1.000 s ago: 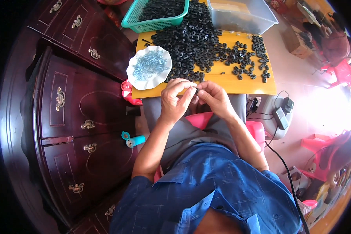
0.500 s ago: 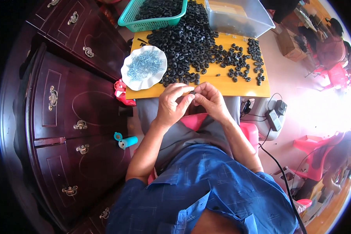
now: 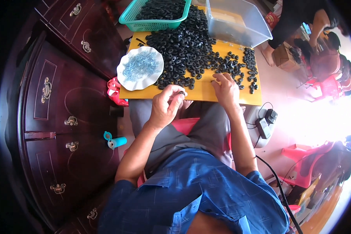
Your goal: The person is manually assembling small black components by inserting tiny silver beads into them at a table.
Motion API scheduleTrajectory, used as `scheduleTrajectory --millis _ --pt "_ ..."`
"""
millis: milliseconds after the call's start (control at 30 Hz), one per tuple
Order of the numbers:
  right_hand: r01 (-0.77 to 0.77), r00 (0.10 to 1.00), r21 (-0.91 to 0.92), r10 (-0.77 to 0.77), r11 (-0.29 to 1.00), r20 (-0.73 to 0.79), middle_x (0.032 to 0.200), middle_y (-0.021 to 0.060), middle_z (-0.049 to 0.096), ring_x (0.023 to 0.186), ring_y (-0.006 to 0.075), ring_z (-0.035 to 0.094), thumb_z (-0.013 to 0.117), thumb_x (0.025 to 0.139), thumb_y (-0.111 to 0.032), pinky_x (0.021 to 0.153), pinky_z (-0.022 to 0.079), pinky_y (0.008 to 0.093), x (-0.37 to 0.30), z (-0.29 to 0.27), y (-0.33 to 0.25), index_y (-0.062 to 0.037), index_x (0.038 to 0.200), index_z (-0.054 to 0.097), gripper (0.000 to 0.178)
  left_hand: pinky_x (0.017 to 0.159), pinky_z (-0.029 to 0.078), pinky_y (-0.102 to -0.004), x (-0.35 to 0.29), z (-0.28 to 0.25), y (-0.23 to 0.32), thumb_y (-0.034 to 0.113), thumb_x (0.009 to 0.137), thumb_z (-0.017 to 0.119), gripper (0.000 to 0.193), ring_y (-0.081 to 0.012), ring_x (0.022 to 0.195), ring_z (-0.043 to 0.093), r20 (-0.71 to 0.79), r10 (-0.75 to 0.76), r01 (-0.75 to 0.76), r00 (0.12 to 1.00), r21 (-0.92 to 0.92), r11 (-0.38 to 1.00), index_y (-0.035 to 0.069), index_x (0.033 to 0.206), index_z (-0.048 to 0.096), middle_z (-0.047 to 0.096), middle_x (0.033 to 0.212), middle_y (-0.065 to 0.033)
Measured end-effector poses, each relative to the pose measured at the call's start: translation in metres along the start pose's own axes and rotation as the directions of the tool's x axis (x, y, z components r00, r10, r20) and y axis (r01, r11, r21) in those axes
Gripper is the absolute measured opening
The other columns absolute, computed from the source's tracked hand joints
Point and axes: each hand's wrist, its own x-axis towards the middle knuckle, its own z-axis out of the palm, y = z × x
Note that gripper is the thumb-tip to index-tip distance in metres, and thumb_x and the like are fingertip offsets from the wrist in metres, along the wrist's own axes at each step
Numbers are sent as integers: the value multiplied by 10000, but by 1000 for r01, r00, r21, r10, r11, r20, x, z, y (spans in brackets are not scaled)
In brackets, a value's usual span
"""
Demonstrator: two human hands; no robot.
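My left hand (image 3: 165, 107) is just off the table's near edge, thumb and fingers pinching a small black plastic part (image 3: 181, 93). Over the front of the yellow table (image 3: 201, 91), my right hand (image 3: 227, 91) has its fingers bent down with the tips close together near the surface. Whatever lies between those tips is too small to make out. Beyond both hands spreads a heap of similar black parts (image 3: 179, 48), thinning out toward the right. On the left, a white scalloped plate (image 3: 123, 80) holds many tiny clear bluish pieces.
A green plastic basket (image 3: 152, 25) of black parts and a clear plastic bin (image 3: 238, 33) stand at the back. Dark wooden drawers (image 3: 66, 101) line the left side. A black cable (image 3: 275, 175) runs along my right. Another person's arm (image 3: 319, 25) shows at far right.
My hands, together before, are now apart. The right has moved right and forward onto the table; the left keeps a black part. Another person has come into view at upper right.
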Motion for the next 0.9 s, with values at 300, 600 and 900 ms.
scheduleTrajectory --millis 300,600,900 --pt "13 999 52 -15 999 33 909 120 694 806 320 695 659 897 -183 723 562 415 3 5 -2 -101 933 719 108 755 530 -240 1 -1 14 56 970 656 126 -76 826 658 53 -108 110 993 -41 993 -15 1074 659 708 926 -32" --pt "-447 876 776 40 446 481 938 -4 718 801 43 609 657 997 -151 720 505 203 -28 -7 -52 -44 1148 682 188 781 532 -222 -1 -5 6 43 969 666 175 -69 847 651 100 -158 166 982 -75 983 -10 1135 649 689 953 -26" --pt "-486 851 819 -47 306 523 913 -14 711 748 40 578 654 996 -131 711 486 192 -35 -6 -56 -56 1190 674 209 700 536 -207 -1 -5 0 35 976 650 109 -56 784 666 153 -187 224 970 -280 934 -4 1075 625 700 895 -17"
